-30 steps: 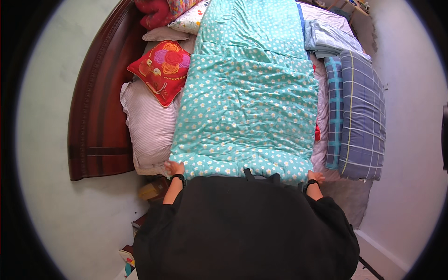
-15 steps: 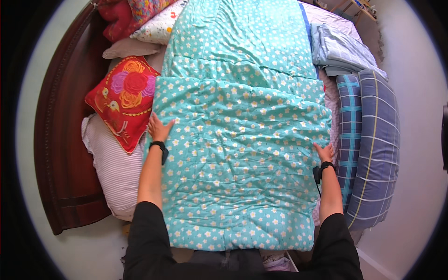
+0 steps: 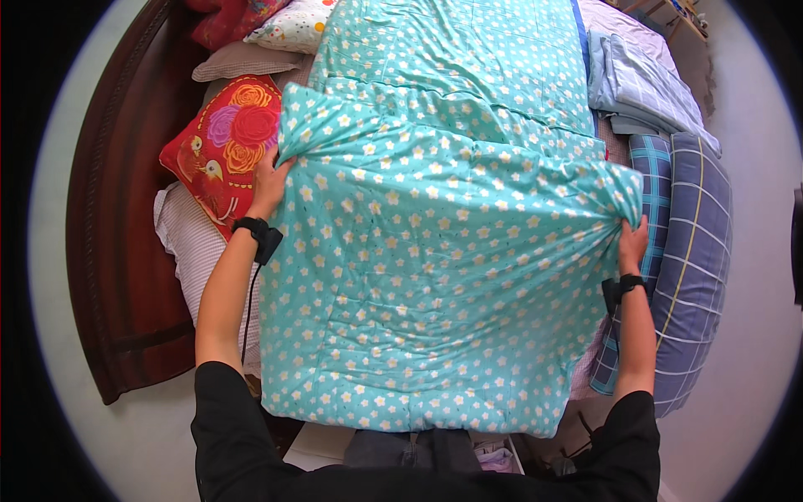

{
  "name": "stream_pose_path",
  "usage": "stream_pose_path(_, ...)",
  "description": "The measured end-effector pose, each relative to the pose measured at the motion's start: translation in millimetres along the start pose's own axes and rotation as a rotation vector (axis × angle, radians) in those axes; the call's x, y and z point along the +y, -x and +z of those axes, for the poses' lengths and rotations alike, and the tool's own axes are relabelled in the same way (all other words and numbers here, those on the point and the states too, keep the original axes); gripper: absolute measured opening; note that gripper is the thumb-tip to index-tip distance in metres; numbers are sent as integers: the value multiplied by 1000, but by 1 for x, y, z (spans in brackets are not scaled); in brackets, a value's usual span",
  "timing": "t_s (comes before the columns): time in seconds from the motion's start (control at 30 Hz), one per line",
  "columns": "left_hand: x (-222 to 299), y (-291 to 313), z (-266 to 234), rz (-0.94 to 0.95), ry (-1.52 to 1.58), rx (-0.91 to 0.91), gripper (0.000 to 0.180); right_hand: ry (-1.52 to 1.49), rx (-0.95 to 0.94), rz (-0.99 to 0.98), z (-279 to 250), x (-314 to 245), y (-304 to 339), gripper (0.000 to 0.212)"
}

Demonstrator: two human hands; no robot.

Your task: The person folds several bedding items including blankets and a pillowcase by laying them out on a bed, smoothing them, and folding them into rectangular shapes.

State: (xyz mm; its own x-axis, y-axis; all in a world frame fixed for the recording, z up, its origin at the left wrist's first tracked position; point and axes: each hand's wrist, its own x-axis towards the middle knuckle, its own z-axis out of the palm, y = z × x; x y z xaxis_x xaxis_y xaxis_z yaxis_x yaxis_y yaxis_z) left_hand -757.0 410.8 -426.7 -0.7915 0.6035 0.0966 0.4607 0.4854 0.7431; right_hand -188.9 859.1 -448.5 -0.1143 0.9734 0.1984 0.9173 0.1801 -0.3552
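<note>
A turquoise quilt [image 3: 418,276] printed with small white flowers lies across the bed, its near part folded over on itself. My left hand [image 3: 269,182] grips its left edge beside a red embroidered cushion [image 3: 219,142]. On the opposite side my right hand [image 3: 633,243] is closed on the right edge, where the cloth bunches into a twist. Between the two hands the fabric is pulled taut, with creases fanning out from each grip. Both wrists carry a black band with a small dark box.
A dark wooden headboard [image 3: 125,251] curves along the left. Near it lie a striped pillow [image 3: 188,238] and a white patterned pillow [image 3: 293,27]. Blue checked bolsters [image 3: 693,251] line the right side, below folded light-blue bedding [image 3: 644,88]. A pale wall [image 3: 761,335] bounds the right.
Both hands, earlier resting with spread fingers at the quilt's sides, have closed on its edges. They have moved apart and upward, lifting and stretching the cloth.
</note>
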Motion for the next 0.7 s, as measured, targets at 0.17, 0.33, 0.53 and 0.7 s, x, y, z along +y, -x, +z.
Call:
stream_pose_path(0.17, 39, -10, -38, 122, -61, 223, 34, -6, 151, 23, -43, -14, -28, 40)
stream_pose_path(0.33, -2, -2, -26, -333, -348, 201, 73, -609, -164, 73, -20, 23, -13, 61)
stream_pose_path(0.53, -31, 143, 14, -166, -311, -225, 68, -686, -643, -85, -35, 63, 135, 22)
stream_pose_path(0.7, -30, 390, -35, -95, -506, -226, 58, -444, -691, 316, -93, 198, 384, 27)
